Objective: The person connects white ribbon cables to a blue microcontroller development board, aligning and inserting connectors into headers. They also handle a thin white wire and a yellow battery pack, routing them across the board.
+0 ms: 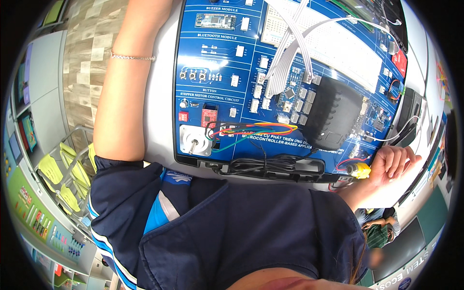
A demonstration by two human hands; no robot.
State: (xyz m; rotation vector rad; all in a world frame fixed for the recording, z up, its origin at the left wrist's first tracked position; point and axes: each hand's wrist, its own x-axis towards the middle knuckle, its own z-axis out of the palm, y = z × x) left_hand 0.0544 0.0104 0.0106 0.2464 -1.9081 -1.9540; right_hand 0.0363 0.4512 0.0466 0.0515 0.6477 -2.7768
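My left arm point(123, 92), with a thin bracelet, reaches up along the left side of a blue electronics training board point(217, 106). The left hand itself is cut off by the top edge. At the lower right corner of the board lies my right hand point(392, 163), its fingers loosely curled with nothing visible in them. Close beside its wrist is a small yellow motor point(359, 170). On the board sit a white breadboard point(328, 43), a grey ribbon cable point(285, 63), a black plastic cover point(334, 113) and a stepper motor point(194, 140).
The board rests in a black case on a white table point(162, 87). Coloured jumper wires point(261, 129) cross its lower part, and a bundled black cable point(263, 164) lies by the case handle. Green chairs point(67, 169) stand at left; another person point(382, 227) is at lower right.
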